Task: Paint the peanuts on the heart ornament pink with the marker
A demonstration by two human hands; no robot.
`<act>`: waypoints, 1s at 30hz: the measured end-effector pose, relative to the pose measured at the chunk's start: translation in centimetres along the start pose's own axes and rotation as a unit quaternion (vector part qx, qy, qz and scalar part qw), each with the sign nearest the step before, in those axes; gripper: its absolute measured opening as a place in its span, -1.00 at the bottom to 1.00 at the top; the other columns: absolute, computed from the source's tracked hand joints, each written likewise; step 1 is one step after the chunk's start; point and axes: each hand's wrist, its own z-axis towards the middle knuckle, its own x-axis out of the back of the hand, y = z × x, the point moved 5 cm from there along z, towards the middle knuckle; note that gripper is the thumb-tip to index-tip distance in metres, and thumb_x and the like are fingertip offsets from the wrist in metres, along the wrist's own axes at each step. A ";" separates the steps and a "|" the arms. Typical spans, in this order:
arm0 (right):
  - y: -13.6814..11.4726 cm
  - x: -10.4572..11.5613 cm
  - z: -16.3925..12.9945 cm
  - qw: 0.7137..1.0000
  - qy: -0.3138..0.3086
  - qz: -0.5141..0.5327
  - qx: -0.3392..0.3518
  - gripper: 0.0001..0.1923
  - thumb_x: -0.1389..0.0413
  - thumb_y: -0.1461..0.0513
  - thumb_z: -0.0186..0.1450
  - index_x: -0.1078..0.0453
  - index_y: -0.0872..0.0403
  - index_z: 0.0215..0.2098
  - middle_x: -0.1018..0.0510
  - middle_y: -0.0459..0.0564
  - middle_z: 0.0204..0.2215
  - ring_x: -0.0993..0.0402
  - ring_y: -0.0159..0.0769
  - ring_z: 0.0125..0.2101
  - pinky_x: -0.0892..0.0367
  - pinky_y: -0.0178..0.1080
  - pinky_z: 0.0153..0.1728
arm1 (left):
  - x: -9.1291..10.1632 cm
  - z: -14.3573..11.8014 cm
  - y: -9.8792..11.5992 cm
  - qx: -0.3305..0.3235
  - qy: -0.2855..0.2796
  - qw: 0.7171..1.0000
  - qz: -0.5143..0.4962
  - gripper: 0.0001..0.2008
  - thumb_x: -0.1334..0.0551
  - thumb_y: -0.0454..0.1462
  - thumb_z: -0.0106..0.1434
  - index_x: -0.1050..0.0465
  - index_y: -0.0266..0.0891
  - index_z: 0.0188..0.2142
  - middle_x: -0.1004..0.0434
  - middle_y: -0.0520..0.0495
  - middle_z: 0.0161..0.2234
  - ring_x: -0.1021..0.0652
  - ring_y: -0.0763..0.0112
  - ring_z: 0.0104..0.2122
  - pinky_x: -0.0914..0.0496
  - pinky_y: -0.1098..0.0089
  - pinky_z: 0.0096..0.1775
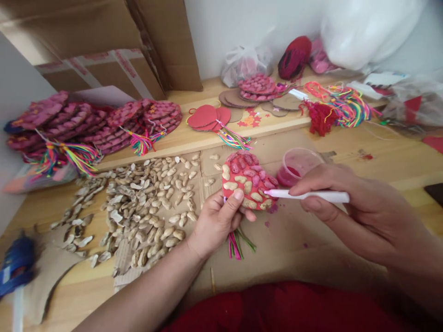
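My left hand [226,212] grips a round red cardboard disc [230,192] by its lower left edge, thumb on top. Peanut shells [248,186] cover its face; those toward the top and right are pink, while the lower and left ones are still tan. Below it hangs a tassel [236,244] of pink and green threads. Between the thumb and fingers of my right hand [349,207] is a white-handled paintbrush [318,195]. Its pink tip touches or nearly touches a shell at the disc's right side. Just behind the brush stands a clear plastic cup [301,161] of pink paint.
Loose peanut shells [155,207] spread over cardboard on the left. Pink shell-covered discs [128,120] with tassels are stacked on a raised board [187,144], beside red discs [204,117] and coloured threads [349,103]. A blue glue gun [19,263] lies at the left edge.
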 end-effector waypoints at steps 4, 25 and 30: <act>0.1 0.1 0.0 0.999 -0.012 0.030 -0.031 -0.84 -0.17 0.24 0.32 -0.46 -0.08 -0.12 -0.60 -0.08 -0.27 -0.56 -0.22 -0.23 -0.33 -0.13 -0.21 | -0.1 0.0 0.0 -0.005 -0.005 1.000 0.009 -0.57 -0.32 0.07 0.31 -0.49 -0.28 -0.36 -0.60 -0.03 -0.56 -0.10 0.67 -0.73 0.08 0.49 -0.67; -0.6 0.3 0.3 0.997 0.047 0.046 -0.047 -0.83 -0.25 0.32 0.24 -0.49 -0.04 -0.21 -0.53 -0.06 -0.36 -0.45 -0.20 -0.21 -0.34 -0.06 -0.17 | -0.8 -0.4 1.0 -0.023 -0.026 0.999 0.026 -0.60 -0.30 0.03 0.34 -0.53 -0.27 -0.39 -0.54 0.04 -0.56 -0.31 0.62 -0.66 -0.11 0.52 -0.61; -0.5 0.0 0.1 0.998 0.024 0.019 -0.052 -0.83 -0.21 0.26 0.28 -0.50 -0.08 -0.16 -0.54 -0.05 -0.31 -0.46 -0.15 -0.17 -0.33 -0.01 -0.13 | -0.8 -0.5 1.1 -0.031 -0.023 0.998 0.051 -0.57 -0.28 0.08 0.33 -0.53 -0.26 -0.37 -0.52 0.05 -0.56 -0.33 0.59 -0.64 -0.15 0.50 -0.58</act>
